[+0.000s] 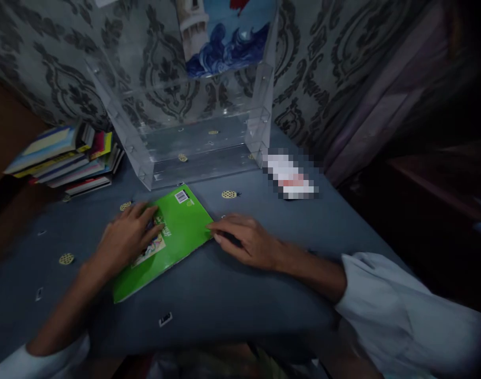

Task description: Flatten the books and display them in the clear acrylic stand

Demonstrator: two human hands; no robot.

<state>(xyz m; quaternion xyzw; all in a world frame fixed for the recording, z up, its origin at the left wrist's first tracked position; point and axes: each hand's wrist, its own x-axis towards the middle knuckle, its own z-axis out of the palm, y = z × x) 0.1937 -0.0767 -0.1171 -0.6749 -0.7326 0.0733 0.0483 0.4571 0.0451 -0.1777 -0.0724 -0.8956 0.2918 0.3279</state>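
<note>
Green book point(188, 218) lies flat on the desk point(240, 295), barcode up. Our left hand point(124, 234) rests on it, fingers loosely spread; our right hand point(250, 242) touches its corner, can't tell if pinching. Lifting against left-hand pressure could crease it; shoving forward could bump the clear rack point(140, 166).

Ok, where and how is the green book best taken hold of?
Probably by its right corner, from the right, thumb and fingers pinching. The green book is thin and lies flat on the table, so its edges offer the likeliest grip. The right hand is at that corner; the left hand covers part of the left side.
</note>
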